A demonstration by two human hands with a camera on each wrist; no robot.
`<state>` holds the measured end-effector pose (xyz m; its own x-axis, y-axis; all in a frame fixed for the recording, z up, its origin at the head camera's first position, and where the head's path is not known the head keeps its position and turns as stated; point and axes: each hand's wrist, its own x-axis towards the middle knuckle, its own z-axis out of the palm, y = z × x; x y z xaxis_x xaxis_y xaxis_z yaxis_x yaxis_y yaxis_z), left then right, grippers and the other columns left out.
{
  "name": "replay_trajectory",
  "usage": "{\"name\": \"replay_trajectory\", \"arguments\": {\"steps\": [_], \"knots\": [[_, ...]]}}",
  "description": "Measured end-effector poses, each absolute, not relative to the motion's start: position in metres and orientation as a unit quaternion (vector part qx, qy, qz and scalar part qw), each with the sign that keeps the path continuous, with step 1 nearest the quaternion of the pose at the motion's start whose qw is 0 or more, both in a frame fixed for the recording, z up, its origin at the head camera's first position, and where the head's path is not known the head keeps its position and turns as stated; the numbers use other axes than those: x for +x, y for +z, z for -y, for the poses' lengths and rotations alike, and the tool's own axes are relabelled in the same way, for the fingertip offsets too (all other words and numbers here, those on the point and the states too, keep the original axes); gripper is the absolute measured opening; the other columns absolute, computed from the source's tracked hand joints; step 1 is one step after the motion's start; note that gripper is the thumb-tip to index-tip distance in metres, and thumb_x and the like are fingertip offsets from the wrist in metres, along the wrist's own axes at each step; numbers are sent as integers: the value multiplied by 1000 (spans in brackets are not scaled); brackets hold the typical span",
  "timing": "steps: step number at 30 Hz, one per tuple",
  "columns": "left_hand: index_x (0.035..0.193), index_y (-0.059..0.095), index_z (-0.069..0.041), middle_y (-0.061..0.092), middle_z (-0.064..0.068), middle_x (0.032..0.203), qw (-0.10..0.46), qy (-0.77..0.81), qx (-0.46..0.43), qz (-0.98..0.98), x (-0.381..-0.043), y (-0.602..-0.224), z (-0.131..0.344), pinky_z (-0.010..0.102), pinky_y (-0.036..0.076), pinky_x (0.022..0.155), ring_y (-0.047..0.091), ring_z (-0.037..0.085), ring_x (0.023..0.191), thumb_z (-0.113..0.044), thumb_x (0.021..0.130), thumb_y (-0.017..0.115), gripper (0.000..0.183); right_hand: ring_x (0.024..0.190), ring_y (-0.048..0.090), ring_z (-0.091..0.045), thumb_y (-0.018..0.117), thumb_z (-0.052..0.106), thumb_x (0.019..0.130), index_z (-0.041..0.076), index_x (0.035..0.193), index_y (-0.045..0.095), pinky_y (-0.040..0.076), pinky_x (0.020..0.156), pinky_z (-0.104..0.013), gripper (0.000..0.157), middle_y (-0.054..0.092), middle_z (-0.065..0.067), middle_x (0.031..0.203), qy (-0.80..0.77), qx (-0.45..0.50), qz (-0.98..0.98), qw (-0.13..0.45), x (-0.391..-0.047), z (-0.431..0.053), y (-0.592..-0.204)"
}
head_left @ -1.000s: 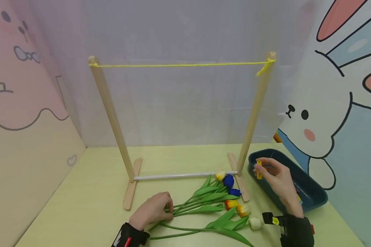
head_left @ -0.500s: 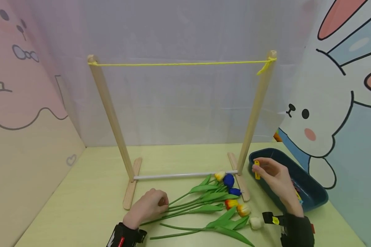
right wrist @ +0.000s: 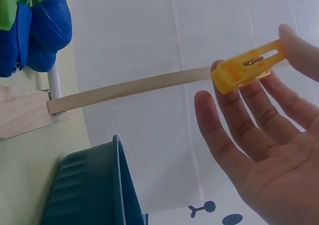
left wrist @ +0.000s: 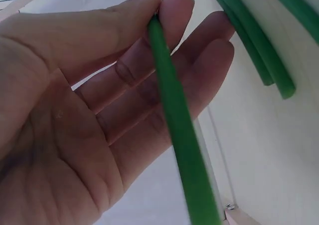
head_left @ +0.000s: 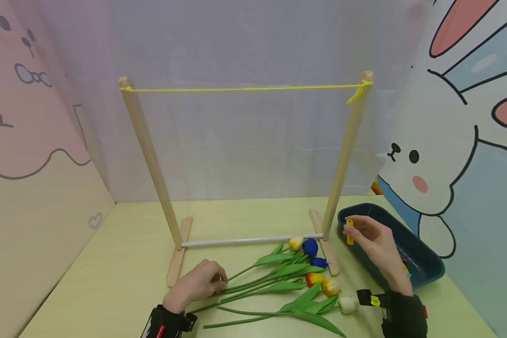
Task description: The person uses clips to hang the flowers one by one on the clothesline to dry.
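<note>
My left hand (head_left: 198,284) pinches one green tulip stem (left wrist: 177,120) between thumb and index finger, with the other fingers behind it. Several artificial tulips lie beside that hand, their stems pointing left. Their heads are a cream-yellow tulip (head_left: 295,242), blue tulips (head_left: 310,248), a red-yellow tulip (head_left: 314,280), a yellow-orange tulip (head_left: 331,287) and a white tulip (head_left: 348,305). My right hand (head_left: 376,244) holds a yellow plastic clothespin (right wrist: 246,68) between thumb and fingers, above the left rim of a dark blue basin (head_left: 426,267).
Behind the tulips stands a wooden frame with a left post (head_left: 149,159) and right post (head_left: 348,155). A yellow string (head_left: 245,88) spans its top, and a white rod (head_left: 249,241) joins the base. Small colourful items lie inside the basin, partly hidden by my right arm.
My left hand has moved left and slightly up along the stems, away from the lower bunch. The right hand keeps the clothespin in nearly the same place.
</note>
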<state>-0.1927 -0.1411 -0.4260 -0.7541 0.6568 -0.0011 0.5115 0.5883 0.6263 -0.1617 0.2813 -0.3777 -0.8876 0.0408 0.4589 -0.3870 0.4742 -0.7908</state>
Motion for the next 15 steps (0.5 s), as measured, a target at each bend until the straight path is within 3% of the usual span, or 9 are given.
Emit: {"name": "replay_trajectory", "arguments": {"steps": [10,15], "knots": [[92,76,-1,65,-2,66,81,293,337,-891,-192,-423,146,19,40,57,42,-3,55,-1,91,69,7,84,66,3,63,3,98,1,120,65,52,75,-17,22,69,17,93,499,111,837,198,-160,-280,-378],[93,75,1,70,3,75,63,280,329,-900,-189,-419,147,20,45,59,52,0,60,-1,92,69,7,83,66,5,63,1,98,-1,119,65,52,73,-15,22,68,19,94,497,120,834,208,-160,-280,-377]]}}
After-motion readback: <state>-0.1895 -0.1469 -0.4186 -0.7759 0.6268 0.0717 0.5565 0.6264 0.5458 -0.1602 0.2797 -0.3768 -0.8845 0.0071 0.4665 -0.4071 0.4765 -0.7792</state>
